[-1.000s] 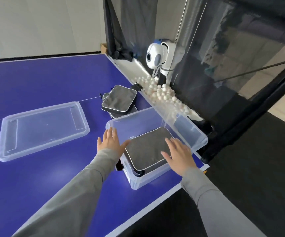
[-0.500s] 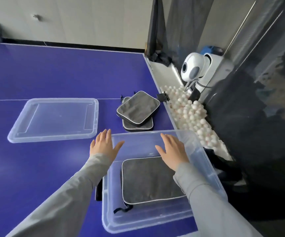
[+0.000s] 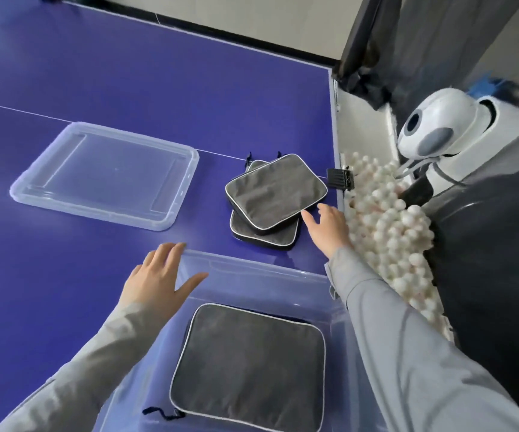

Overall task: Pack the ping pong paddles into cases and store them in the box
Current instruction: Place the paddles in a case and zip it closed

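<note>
A clear plastic box (image 3: 252,272) stands at the near edge of the blue table, and a dark grey paddle case (image 3: 247,363) with white piping lies flat inside it. Two more grey cases are stacked on the table beyond the box: the top case (image 3: 275,190) sits askew on the lower case (image 3: 261,235). My right hand (image 3: 326,229) reaches out with straight fingers, its fingertips at the near right corner of the top case. My left hand (image 3: 158,280) hovers with fingers spread over the box's far left corner, holding nothing.
The box's clear lid (image 3: 105,174) lies on the blue table (image 3: 127,73) to the left. A trough full of white balls (image 3: 392,232) runs along the table's right edge, beside a white ball-feeding machine (image 3: 436,126) and dark netting.
My right hand has left the box and moved forward to the stacked cases. My left hand stays by the box's far left corner. The view has swung closer over the box.
</note>
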